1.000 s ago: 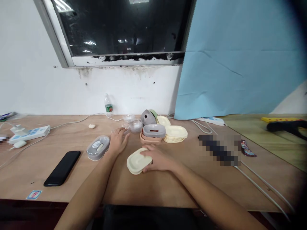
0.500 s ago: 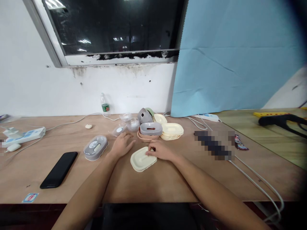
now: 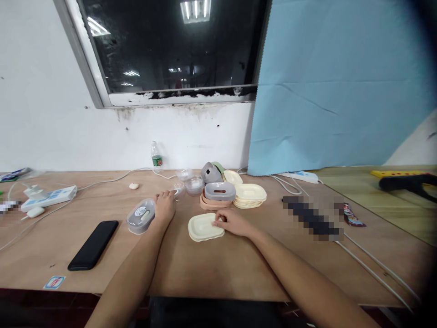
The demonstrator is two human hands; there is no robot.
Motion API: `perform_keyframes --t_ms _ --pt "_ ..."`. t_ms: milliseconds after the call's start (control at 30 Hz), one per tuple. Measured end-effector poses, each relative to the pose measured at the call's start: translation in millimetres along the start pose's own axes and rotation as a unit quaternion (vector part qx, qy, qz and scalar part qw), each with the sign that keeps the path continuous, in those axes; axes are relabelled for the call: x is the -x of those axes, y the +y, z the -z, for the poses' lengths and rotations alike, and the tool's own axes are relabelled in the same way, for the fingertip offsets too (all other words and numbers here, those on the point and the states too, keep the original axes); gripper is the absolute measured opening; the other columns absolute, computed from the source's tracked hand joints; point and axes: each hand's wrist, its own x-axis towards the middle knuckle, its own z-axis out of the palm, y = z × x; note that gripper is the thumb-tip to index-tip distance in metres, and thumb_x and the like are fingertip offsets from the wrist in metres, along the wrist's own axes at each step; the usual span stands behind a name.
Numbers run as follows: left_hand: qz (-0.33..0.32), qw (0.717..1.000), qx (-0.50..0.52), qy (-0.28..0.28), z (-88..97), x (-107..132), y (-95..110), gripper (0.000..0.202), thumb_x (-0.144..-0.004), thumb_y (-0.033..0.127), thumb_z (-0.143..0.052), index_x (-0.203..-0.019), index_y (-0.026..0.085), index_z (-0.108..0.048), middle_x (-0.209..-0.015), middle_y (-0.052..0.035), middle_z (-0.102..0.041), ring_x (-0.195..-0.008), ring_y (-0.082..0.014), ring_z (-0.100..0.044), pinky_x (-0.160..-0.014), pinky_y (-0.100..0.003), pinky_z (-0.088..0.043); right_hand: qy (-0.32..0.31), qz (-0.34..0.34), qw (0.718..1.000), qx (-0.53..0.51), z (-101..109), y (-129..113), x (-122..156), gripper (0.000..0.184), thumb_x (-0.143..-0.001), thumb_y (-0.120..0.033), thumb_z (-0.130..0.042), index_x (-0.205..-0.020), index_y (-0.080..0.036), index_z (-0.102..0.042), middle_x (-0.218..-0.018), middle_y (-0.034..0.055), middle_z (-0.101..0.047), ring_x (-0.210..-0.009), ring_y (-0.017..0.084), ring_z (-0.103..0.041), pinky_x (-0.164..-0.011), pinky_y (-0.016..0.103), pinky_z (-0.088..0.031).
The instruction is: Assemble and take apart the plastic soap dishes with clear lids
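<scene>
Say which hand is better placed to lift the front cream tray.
Likely the right hand: its fingers are on the tray, while the left hand is apart from it, beside the grey case.

On the worktop (image 3: 191,273), the right hand's grip (image 3: 235,223) touches the right end of a cream oblong tray (image 3: 203,226). The left hand's grip (image 3: 165,207), loosely spread, is just beside a clear-covered gray box (image 3: 138,219). Behind the tray stand a stack of cream trays (image 3: 251,195) and a gray container (image 3: 220,187) atop peach containers (image 3: 215,204). A black smartphone (image 3: 93,246) lies left.
</scene>
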Motion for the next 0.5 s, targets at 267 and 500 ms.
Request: perform_keyframes --t_ms 267,500 --pt "-0.061 0.973 0.179 0.132 18.4 6.0 6.8 0.034 -0.093 0.029 -0.043 -0.123 0.022 -0.055 -0.110 -0.0102 -0.057 -0.103 -0.0217 -0.055 -0.093 -0.035 -0.043 0.022 0.008 0.999 -0.026 0.4 -2.0 1.0 0.047 -0.082 -0.045 -0.061 -0.124 -0.023 -0.058 -0.071 -0.0015 -0.058 -0.064 0.014 -0.051 -0.057 0.024 -0.035" --pt "-0.064 0.902 0.396 0.159 20.7 10.5 22.7 0.040 -0.093 0.044 -0.044 -0.122 0.018 -0.053 -0.107 -0.0104 -0.058 -0.074 -0.0130 -0.059 -0.068 -0.028 -0.052 0.095 -0.014 0.985 -0.141 -2.0 -6.1 -1.1 0.056 -0.084 -0.054 -0.056 -0.129 -0.020 -0.049 -0.074 -0.0005 -0.057 -0.069 0.016 -0.054 -0.064 0.027 -0.043"
